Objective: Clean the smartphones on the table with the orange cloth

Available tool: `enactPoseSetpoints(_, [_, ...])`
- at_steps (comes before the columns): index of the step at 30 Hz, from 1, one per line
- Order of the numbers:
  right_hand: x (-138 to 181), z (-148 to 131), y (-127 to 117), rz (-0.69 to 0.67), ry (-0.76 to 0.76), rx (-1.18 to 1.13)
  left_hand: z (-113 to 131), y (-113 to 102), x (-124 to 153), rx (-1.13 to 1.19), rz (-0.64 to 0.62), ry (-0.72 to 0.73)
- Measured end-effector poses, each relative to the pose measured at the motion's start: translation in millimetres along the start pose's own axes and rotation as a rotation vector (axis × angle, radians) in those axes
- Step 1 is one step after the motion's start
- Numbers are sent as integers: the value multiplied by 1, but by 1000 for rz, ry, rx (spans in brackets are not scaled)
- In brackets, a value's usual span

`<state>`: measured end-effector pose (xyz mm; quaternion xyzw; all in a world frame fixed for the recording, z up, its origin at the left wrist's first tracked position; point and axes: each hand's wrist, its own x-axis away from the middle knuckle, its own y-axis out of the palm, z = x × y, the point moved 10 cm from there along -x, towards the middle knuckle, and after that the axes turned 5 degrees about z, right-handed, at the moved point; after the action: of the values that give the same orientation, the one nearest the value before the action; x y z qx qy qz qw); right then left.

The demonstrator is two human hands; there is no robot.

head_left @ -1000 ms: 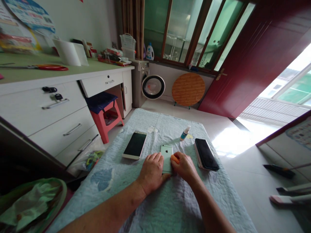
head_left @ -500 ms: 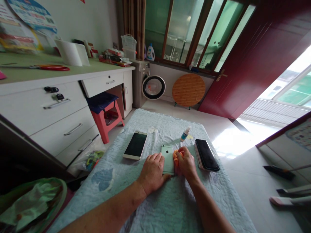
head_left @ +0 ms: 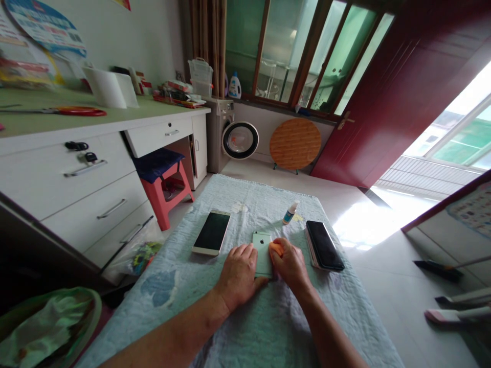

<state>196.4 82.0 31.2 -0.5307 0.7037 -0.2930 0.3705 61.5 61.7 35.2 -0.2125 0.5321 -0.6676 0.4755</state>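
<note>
A silver smartphone lies back side up on the quilted cloth, its apple logo towards the far end. My left hand grips its left side, with the thumb along the near edge. My right hand is closed on an orange cloth, pressed to the phone's right edge. Most of that cloth is hidden by the fingers. To the left lies a white-framed smartphone, dark screen up. A small spray bottle stands beyond my right hand. Further right, a black smartphone rests on a stack.
A desk with drawers runs along the left, a red stool beneath it. A washing machine with its door open and a folded round table stand beyond. A basket sits at the lower left.
My right hand has moved slightly left and closed more over the orange cloth, now against the phone's edge. My left hand keeps its hold. The whole view has shifted slightly.
</note>
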Motion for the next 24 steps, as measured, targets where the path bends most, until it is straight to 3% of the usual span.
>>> enactPoseSetpoints(9, [0, 7, -6, 38, 96, -41, 2, -1, -1, 10, -37, -13])
enactPoseSetpoints(19, [-39, 23, -2, 77, 181, -37, 1, 0, -1, 4, -21, 10])
enactPoseSetpoints(24, [-54, 22, -4, 133, 153, 43, 1, -2, 0, 20, 6, 16])
